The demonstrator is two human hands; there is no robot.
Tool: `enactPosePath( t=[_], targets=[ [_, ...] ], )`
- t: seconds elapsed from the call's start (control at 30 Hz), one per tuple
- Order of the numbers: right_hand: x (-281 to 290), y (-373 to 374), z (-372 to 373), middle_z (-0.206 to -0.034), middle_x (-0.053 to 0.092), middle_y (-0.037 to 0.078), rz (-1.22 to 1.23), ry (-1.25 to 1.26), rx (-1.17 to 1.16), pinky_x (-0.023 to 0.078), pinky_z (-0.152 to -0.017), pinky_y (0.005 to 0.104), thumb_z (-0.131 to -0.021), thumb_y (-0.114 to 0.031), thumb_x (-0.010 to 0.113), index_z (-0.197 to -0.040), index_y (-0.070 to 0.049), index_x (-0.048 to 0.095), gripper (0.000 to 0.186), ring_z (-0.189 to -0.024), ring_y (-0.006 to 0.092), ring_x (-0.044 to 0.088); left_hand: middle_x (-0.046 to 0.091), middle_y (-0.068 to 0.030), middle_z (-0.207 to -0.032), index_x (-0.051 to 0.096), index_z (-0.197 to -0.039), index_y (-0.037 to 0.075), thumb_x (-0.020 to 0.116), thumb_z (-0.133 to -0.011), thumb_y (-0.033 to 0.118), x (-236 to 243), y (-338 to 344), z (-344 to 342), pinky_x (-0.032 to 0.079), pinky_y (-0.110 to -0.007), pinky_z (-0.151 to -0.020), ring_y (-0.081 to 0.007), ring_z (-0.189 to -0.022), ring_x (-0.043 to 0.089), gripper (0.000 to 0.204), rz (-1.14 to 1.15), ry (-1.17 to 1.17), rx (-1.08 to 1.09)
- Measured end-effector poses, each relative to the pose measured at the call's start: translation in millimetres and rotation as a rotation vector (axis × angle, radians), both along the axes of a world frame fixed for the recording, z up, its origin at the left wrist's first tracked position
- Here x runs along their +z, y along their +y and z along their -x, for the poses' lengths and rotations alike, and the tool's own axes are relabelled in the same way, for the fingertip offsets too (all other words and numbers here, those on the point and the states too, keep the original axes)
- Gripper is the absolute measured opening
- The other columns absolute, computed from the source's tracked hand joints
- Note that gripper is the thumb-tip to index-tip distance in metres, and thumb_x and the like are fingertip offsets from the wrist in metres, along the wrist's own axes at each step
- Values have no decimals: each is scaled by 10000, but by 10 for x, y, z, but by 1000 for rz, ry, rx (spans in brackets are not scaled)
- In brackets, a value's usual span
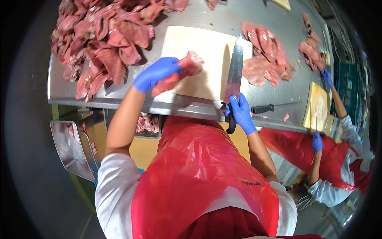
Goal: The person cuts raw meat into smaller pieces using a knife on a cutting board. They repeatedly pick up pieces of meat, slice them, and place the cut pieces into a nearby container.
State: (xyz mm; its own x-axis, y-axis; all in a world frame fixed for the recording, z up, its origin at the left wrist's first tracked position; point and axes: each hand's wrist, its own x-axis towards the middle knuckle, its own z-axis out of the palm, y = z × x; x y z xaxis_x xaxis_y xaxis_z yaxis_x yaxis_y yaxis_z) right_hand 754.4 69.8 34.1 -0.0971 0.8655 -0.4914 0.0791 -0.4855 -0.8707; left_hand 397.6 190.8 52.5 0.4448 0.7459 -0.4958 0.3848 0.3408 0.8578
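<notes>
Holding knife (234, 67), right hand (242, 114); left hand (157, 73) grips blurred, seemingly raw meat (189, 65).

Bright light is falling on the pale board (179, 44) and the metal table (215, 16), and the red apron (203, 159) is shining. A dark shadow is lying on the board just left of the knife (234, 69). The left hand (157, 73) is looking a bit blurry. The floor (32, 167) is looking dim, edges are bending near the sides, and black is filling the corners
</notes>
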Motion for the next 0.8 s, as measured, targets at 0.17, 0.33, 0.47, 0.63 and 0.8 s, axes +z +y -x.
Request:
enactPosePath(
  t=[0.17, 0.33, 0.47, 0.63, 0.8],
  targets=[
    [115, -54, -345, -738, 603, 62, -73, -91, -1, 489, -516, 287, -1022, -250, 553, -977, -18, 505, 241, -565, 111, 587, 674, -55, -944, 674, -1067, 25, 659, -864, 250, -683, 542, -636, 505, -302, -809, -169, -859, 619, 303, 76, -64, 68],
    [177, -207, -315, -684, 588, 202, -140, -502, 121, 501, -620, 458, -999, -225, 533, -994, -1, 510, 226, -641, 353, 640, 502, -156, -1378, 460, -1435, 89, 667, -786, 595, -759, -180, -729, 329, -543, -1060, -361, -1303, 435, 848, -769, 604, -2],
    [168, -6, 251, -857, 625, 280, -497, -680, 222, 472, -693, 576, -976, -168, 491, -1037, -25, 528, 160, -804, 496, 614, 580, -159, -1206, 545, -1315, 67, 730, -797, 433, -637, -259, -784, 433, -503, -924, -348, -1134, 540, 660, -997, 697, 39],
    [85, 628, 935, -863, 626, 269, -623, -937, 362, 505, -679, 563, -911, -93, 508, -1082, -35, 499, 180, -773, 462, 642, 609, -107, -915, 621, -961, 81, 716, -815, 307, -788, -243, -894, 489, -445, -747, -310, -892, 592, 285, -961, 589, 19],
    [283, -93, 500, -779, 634, 267, -374, -1097, 547, 528, -643, 542, -905, -146, 538, -1091, -40, 487, 220, -699, 467, 646, 606, -134, -910, 614, -890, 66, 660, -869, 260, -908, -306, -857, 514, -446, -731, -325, -855, 613, 200, -945, 502, -5]
  ],
)
